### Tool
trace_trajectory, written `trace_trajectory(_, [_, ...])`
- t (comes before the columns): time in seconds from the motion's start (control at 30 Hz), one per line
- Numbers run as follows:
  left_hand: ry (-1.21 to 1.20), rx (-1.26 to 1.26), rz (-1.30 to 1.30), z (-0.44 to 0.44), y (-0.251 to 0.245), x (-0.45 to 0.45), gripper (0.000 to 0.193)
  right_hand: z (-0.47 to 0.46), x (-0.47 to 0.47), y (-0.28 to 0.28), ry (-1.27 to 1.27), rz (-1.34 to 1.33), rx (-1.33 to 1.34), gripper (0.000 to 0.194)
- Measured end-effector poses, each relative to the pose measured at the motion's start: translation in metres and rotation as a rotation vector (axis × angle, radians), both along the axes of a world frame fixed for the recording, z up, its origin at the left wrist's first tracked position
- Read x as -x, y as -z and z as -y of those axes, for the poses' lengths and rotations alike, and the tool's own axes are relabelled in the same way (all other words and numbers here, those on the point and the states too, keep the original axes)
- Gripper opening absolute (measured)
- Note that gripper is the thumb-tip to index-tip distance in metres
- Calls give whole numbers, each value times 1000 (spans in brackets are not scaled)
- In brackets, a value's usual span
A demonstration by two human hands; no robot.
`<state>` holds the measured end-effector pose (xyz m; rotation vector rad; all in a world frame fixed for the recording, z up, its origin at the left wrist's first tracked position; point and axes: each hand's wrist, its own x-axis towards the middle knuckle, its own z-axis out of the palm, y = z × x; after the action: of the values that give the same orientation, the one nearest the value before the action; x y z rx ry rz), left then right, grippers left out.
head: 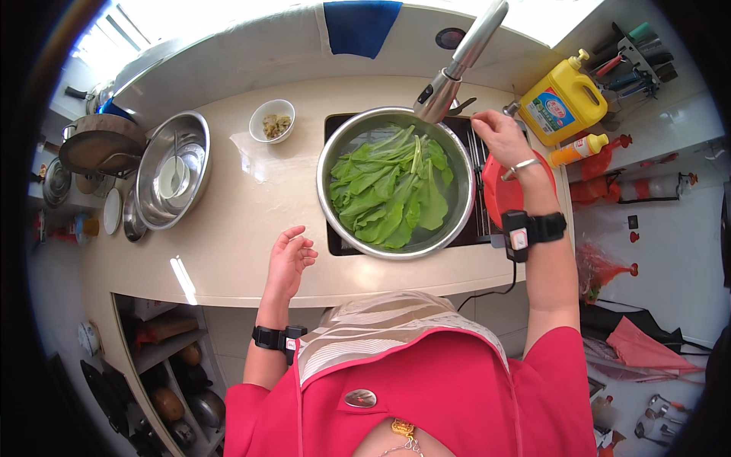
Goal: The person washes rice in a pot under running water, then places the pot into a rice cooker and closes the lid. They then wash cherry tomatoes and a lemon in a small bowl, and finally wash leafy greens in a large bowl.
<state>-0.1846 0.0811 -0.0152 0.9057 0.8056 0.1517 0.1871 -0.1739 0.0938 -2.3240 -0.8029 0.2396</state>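
Green leafy vegetables (394, 188) lie in water in a large stainless steel basin (322, 188), which sits over the dark sink (337, 247). My left hand (289, 257) hovers above the counter edge, left of the basin, holding nothing, its fingers loosely apart. To the right of the basin, my right hand (502, 137) has bent fingers close to the dark faucet lever (464, 107). Whether they touch it I cannot tell, and the inside of that hand is hidden. Over the basin's far rim hangs the metal faucet head (437, 94); no stream of water shows.
Under my right forearm is a red plastic basin (502, 197). A yellow pump jug (562, 103) and an orange bottle (578, 149) stand at the right. On the left are a white bowl (272, 121) with food bits and a tilted steel basin (149, 188) holding a small bowl.
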Motion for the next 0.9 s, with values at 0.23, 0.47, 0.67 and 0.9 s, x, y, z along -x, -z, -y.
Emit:
trace_trajectory(0.23, [129,-47,32,-8,-19,-33,34,-39,-37,70,422,-460,-373,59])
trace_trajectory(0.47, [494,-542,8,-2,-12,-127,56,-60,-35,68,360,-630,-595,86])
trace_trajectory(0.67, [806,-1382,-102,-10,48,-202,81,-28,-4,105,403,-782,-585,71])
trace_trajectory(0.9, [940,-1115,-343,-12,104,-229,107,-11,70,197,621,-1231,-241,98])
